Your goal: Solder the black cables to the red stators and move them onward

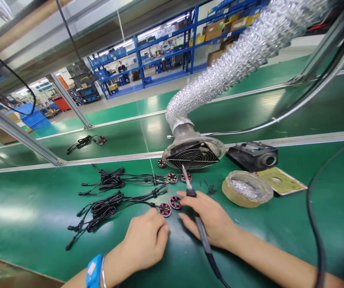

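Note:
My right hand (212, 216) holds a soldering iron (201, 230), its tip pointing up and away. The thumb and fingertips of that hand are beside a small ring-shaped coil part (175, 202) with red and black segments, the index finger at its edge. My left hand (146, 238) is closed, knuckles up, its fingertips at the black cable (143, 203) that runs to a second coil ring (165, 210); the grip itself is partly hidden. Farther back lie more coil rings (172, 178) beside bundled black cables (110, 179). Another cable bundle (103, 214) is left of my left hand.
A fume extractor hood (194, 154) on a silver duct (214, 76) hangs just beyond the rings. To the right are a round tin of metal shavings (247, 190), a yellow sponge (281, 181) and a black iron stand (254, 156). A dark cord (313, 216) crosses the right side.

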`<state>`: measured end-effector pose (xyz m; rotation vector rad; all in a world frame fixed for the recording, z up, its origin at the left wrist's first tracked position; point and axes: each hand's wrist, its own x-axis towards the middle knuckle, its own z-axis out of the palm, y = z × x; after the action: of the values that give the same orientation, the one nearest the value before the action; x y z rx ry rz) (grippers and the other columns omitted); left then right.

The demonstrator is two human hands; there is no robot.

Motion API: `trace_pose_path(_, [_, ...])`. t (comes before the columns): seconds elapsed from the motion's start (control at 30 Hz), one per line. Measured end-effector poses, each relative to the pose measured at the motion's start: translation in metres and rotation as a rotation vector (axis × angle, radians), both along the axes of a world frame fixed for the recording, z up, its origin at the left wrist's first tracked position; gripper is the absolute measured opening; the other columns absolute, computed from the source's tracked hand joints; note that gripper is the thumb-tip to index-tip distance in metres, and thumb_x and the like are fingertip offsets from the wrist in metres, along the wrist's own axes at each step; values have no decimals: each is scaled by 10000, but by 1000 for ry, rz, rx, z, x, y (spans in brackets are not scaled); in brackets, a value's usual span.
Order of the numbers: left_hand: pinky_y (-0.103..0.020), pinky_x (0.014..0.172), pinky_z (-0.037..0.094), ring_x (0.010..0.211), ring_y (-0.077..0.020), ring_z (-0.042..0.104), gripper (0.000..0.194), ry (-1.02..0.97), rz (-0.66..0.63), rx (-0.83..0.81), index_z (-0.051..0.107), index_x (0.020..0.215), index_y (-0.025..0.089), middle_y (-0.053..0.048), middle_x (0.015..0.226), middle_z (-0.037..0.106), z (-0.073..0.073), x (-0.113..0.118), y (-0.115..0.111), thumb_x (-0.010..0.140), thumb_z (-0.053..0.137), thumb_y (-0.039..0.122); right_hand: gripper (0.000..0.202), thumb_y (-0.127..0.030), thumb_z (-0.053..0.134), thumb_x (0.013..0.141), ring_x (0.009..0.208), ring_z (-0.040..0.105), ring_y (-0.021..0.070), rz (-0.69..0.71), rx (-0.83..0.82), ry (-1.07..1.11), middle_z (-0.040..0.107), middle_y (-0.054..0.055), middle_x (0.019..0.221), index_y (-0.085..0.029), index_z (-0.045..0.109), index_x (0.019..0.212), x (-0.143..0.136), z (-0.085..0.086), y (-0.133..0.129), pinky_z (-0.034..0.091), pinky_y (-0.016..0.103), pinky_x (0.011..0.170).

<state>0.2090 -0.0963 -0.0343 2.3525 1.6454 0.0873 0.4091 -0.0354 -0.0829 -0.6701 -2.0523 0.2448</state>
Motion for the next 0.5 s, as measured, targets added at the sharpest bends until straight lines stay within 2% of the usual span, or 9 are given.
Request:
trace_pose_path(0.07, [-340, 603, 481, 729, -212, 595, 240, 72, -46, 138, 627, 792, 198, -82, 887, 632, -7, -7, -9, 939, 463, 295, 195, -137, 567, 836, 822, 670, 226, -21, -26, -48, 703, 101, 998, -212, 567, 1015, -7, -9, 10, 573, 368, 722])
trace_pose_path(0.17, [-343, 589, 462, 753, -202, 566, 178, 189, -271, 254, 654, 910, 176, -93, 1046, 638, -10, -5, -25, 937, 483, 215, 178, -128, 539, 857, 702, 622, 199, -13, -77, -99, 667, 64, 851, -209, 568, 1012, -7, -19, 11, 558, 322, 635])
trace_pose_path(0.23, [-335, 573, 439, 761, -182, 554, 193, 239, -418, 266, 657, 945, 180, -80, 1162, 619, -5, 2, -34, 955, 464, 187, 188, -130, 530, 866, 667, 600, 195, -5, -107, -116, 634, 53, 805, -209, 560, 1034, 2, -21, 3, 548, 309, 597])
trace_pose_path(0.33, [-335, 578, 430, 786, -171, 556, 213, 261, -572, 238, 666, 915, 181, -73, 1248, 593, 6, 13, -46, 966, 460, 188, 228, -128, 519, 872, 699, 622, 196, 9, -140, -111, 653, 85, 906, -209, 532, 1084, 21, -20, -15, 559, 308, 607])
trace_pose_path(0.4, [-325, 541, 412, 753, -170, 568, 195, 227, -600, 122, 663, 962, 184, -75, 1171, 635, 9, 18, -49, 966, 471, 218, 266, -118, 507, 862, 761, 651, 199, 31, -160, -101, 670, 102, 988, -211, 511, 1111, 28, -20, -29, 576, 311, 656])
trace_pose_path(0.43, [-314, 527, 402, 727, -169, 575, 199, 177, -570, 26, 656, 992, 194, -63, 1085, 664, 9, 21, -48, 971, 463, 239, 286, -111, 502, 852, 789, 661, 199, 44, -174, -97, 675, 105, 1014, -212, 504, 1119, 30, -20, -35, 582, 310, 681])
trace_pose_path(0.5, [-280, 547, 407, 685, -157, 584, 270, 7, -374, -174, 635, 1000, 212, -25, 897, 682, 7, 23, -38, 1005, 373, 277, 326, -94, 492, 827, 825, 674, 198, 69, -200, -88, 682, 105, 1041, -214, 498, 1130, 29, -19, -43, 587, 310, 715])
